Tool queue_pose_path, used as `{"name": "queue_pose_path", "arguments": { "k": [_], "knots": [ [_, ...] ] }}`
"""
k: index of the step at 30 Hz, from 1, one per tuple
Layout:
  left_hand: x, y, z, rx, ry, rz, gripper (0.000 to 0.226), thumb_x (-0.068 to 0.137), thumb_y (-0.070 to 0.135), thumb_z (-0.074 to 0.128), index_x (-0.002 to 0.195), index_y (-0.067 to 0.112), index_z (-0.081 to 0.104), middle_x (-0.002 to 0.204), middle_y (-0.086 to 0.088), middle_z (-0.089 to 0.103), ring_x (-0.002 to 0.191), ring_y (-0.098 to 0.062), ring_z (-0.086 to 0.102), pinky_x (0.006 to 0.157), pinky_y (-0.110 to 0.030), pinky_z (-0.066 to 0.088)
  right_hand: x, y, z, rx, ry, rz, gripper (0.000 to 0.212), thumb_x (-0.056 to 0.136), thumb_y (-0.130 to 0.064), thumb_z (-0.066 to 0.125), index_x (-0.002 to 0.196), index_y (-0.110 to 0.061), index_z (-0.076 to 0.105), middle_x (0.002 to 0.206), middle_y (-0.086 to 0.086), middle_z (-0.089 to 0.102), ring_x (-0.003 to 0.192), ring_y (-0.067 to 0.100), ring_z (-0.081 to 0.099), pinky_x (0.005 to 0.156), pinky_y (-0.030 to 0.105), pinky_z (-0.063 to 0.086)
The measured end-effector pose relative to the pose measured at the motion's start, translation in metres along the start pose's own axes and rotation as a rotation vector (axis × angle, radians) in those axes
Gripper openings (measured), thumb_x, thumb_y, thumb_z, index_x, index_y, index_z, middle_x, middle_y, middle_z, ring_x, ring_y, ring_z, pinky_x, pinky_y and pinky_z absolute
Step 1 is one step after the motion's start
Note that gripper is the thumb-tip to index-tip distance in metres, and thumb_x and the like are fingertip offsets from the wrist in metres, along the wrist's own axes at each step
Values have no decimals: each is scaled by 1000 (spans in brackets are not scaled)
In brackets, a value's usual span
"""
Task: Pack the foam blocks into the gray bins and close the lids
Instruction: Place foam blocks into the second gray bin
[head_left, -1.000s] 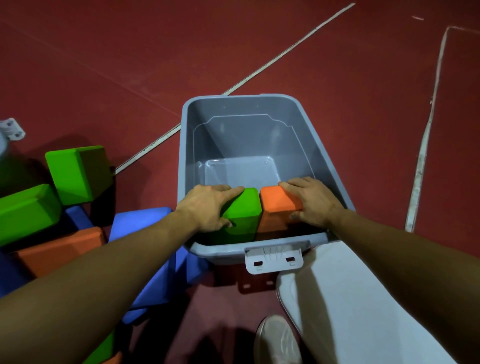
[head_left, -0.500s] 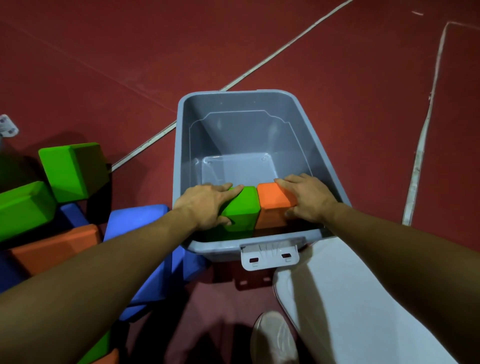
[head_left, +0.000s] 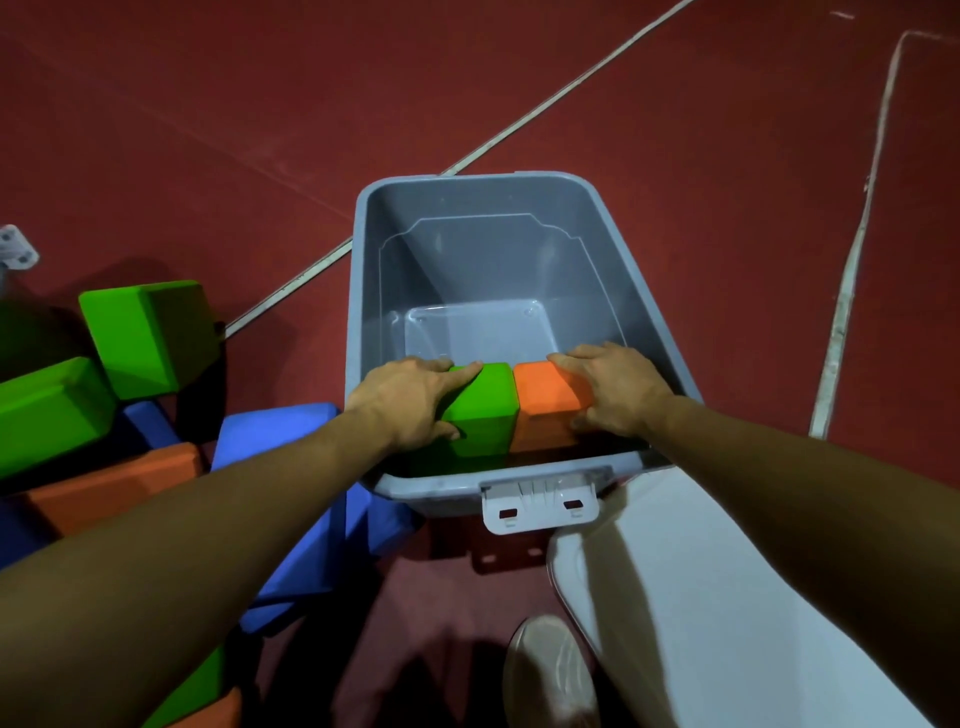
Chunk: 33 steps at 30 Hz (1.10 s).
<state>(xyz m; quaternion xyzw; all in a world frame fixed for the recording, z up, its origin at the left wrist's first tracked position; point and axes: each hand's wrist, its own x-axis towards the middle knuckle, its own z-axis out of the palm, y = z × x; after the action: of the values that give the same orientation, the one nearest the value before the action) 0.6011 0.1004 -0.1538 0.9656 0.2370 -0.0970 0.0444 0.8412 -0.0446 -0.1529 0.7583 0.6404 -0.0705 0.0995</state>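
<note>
A gray bin (head_left: 363, 291) stands on the red floor with no lid on it. Inside, against its near wall, a green foam block (head_left: 485, 410) and an orange foam block (head_left: 545, 400) stand side by side, touching. My left hand (head_left: 410, 400) grips the green block's left side and top. My right hand (head_left: 618, 389) grips the orange block's right side. The rest of the bin's floor is bare. A pale gray lid (head_left: 701, 597) lies on the floor at the lower right, just below the bin.
A heap of loose foam blocks lies left of the bin: two green blocks (head_left: 150, 332), a blue block (head_left: 291, 447), an orange block (head_left: 114, 483). A white latch (head_left: 540, 506) hangs from the bin's near rim. My shoe (head_left: 550, 670) is at the bottom. White lines cross the floor.
Both hands have pushed the green and orange blocks a little lower into the bin, near its front wall. The view shifted slightly.
</note>
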Motion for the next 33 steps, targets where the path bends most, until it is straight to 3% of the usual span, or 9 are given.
{"name": "queue_pose_path", "arguments": {
  "k": [10, 13, 16, 18, 21, 25, 27, 33],
  "knots": [
    [2, 1, -2, -33, -69, -35, 96, 77, 70, 62, 152, 47, 8, 160, 0, 26, 139, -29, 38, 107, -47, 42, 7, -6, -10, 61, -51, 52, 73, 58, -46, 83, 122, -30, 50, 113, -1, 62, 103, 27, 60, 91, 43, 50],
    [-4, -3, -8, -258, 79, -33, 85, 78, 64, 67, 150, 36, 31, 154, -3, 40, 137, -26, 42, 111, -40, 38, 11, -7, -22, 141, -101, 63, 87, 48, -62, 83, 124, -32, 52, 119, -1, 62, 108, 27, 59, 94, 44, 49],
    [-18, -25, -29, -416, 330, -58, 64, 80, 50, 74, 135, 22, 57, 134, -4, 61, 121, -22, 58, 104, -30, 42, 19, -19, -41, 202, -38, 24, 104, 54, -69, 80, 143, -27, 45, 144, 3, 51, 131, 26, 47, 109, 42, 39],
    [-36, -52, -44, -430, 396, -96, 55, 78, 49, 75, 124, 20, 64, 119, -2, 70, 106, -19, 66, 94, -30, 51, 30, -41, -55, 245, 27, -31, 100, 62, -66, 78, 145, -22, 43, 148, 5, 47, 136, 25, 42, 113, 38, 33],
    [-76, -99, -54, -425, 364, -186, 57, 73, 54, 71, 116, 19, 67, 107, -3, 73, 94, -17, 70, 85, -31, 55, 49, -91, -71, 296, 114, -118, 93, 67, -66, 75, 142, -21, 47, 142, 6, 53, 131, 26, 47, 111, 37, 36],
    [-139, -152, -50, -331, 268, -259, 60, 72, 51, 76, 119, 14, 66, 109, -7, 73, 98, -20, 70, 84, -22, 46, 74, -171, -85, 307, 191, -266, 90, 67, -68, 73, 139, -18, 50, 137, 6, 56, 126, 26, 51, 108, 37, 39],
    [-168, -170, -45, -280, 224, -304, 58, 75, 44, 80, 122, 13, 65, 114, -9, 71, 103, -22, 68, 85, -24, 46, 84, -211, -91, 270, 197, -340, 90, 69, -63, 74, 141, -16, 49, 138, 8, 55, 127, 27, 50, 109, 37, 38],
    [-224, -213, -16, -320, 197, -437, 64, 73, 48, 81, 127, 19, 63, 119, -5, 70, 110, -23, 64, 91, -29, 48, 112, -300, -84, 184, 90, -452, 94, 71, -59, 75, 147, -17, 39, 146, 8, 46, 134, 27, 43, 110, 39, 36]
  ]
}}
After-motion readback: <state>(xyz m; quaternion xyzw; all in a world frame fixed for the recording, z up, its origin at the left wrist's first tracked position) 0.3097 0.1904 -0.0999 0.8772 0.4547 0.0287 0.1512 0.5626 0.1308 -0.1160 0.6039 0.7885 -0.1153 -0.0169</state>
